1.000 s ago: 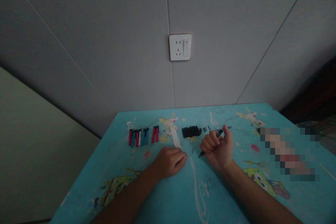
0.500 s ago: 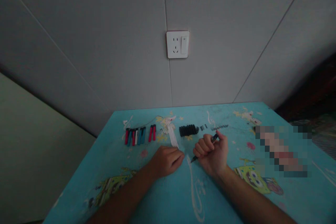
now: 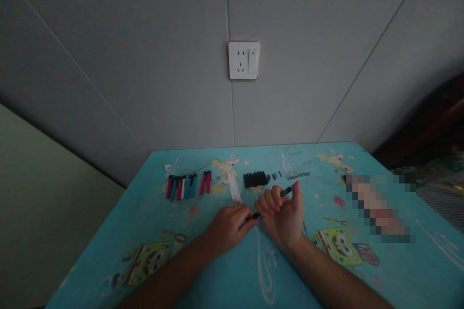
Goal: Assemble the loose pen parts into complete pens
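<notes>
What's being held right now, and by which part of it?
A black pen: the right hand grips it around the middle, and the left hand pinches its lower end.

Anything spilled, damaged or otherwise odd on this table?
A pixelated patch at right covers part of the table; what it hides can't be judged. Otherwise nothing stands out: coloured pieces and black pieces lie in rows, and the left hand and right hand hold a black pen.
</notes>
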